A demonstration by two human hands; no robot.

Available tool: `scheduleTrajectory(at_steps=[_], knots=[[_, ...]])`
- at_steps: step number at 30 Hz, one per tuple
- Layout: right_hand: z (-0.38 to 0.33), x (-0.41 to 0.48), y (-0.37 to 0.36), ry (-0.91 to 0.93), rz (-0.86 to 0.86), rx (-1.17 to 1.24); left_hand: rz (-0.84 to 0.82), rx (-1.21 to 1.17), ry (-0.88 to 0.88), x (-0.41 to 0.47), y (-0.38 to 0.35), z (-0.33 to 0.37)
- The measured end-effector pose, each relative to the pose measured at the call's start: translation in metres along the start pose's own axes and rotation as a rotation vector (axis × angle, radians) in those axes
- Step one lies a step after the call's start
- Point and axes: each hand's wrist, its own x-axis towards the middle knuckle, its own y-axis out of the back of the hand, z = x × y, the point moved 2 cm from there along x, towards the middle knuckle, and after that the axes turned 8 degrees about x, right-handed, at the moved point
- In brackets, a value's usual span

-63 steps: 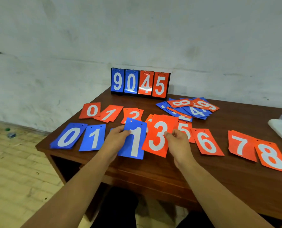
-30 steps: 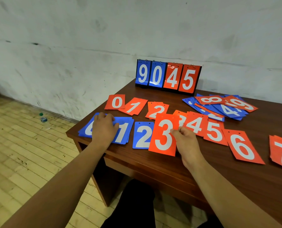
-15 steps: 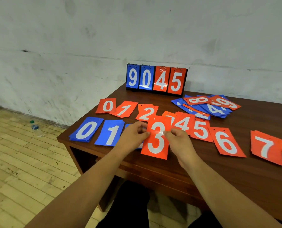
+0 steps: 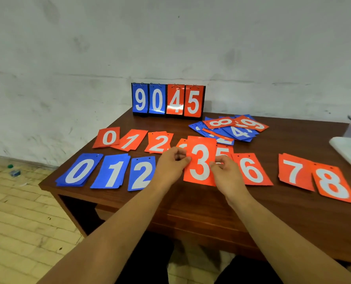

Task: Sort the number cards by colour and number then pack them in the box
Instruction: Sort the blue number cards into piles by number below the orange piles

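The red 3 card (image 4: 200,160) is held up above the near middle of the table (image 4: 191,212), upright and facing the camera. The left hand (image 4: 171,167) pinches its left edge with curled fingers and thumb. The right hand (image 4: 226,175) pinches its right edge the same way. Both forearms reach in from the near side, converging on the card.

Behind and beside it lies a row of red cards: 0 (image 4: 109,137), 1 (image 4: 132,140) and 2 (image 4: 159,142) to the left, and 5 (image 4: 223,153), partly hidden, 6 (image 4: 251,171), 7 (image 4: 295,172) and 8 (image 4: 333,184) to the right. Nearer on the left lie the blue 0 (image 4: 79,170), blue 1 (image 4: 113,174) and blue 2 (image 4: 141,174). A mixed pile of cards (image 4: 232,130) sits far right of centre. A flip scoreboard (image 4: 168,101) reading 9045 stands at the far edge against the wall.
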Motion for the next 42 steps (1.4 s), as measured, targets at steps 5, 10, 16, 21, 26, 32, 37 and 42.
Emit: scheduleTrajectory(at_steps=[5,10,16,21,26,32,37,42], knots=[[0.012,0.014,0.032,0.081,0.118,-0.054,-0.062,0.081,-0.104,0.014,-0.035,0.017],[0.017,0.032,0.083,0.026,0.262,-0.008,0.065,0.604,-0.387,0.026,-0.061,0.016],[0.021,0.05,0.095,0.008,0.291,-0.012,-0.149,0.964,-0.314,0.031,-0.069,-0.001],[0.011,0.065,0.061,0.037,0.197,-0.005,-0.02,0.822,-0.407,0.029,-0.054,-0.002],[-0.006,0.079,0.013,0.07,0.107,-0.012,-0.106,0.927,-0.297,0.04,-0.032,-0.021],[0.005,0.097,-0.016,-0.011,0.081,0.034,-0.021,0.886,-0.27,0.036,-0.025,-0.032],[0.008,0.101,0.005,-0.07,0.161,0.031,-0.01,0.863,-0.208,0.04,-0.027,-0.033],[-0.003,0.105,-0.013,0.034,0.155,-0.006,0.035,0.732,-0.171,0.041,-0.027,-0.027]])
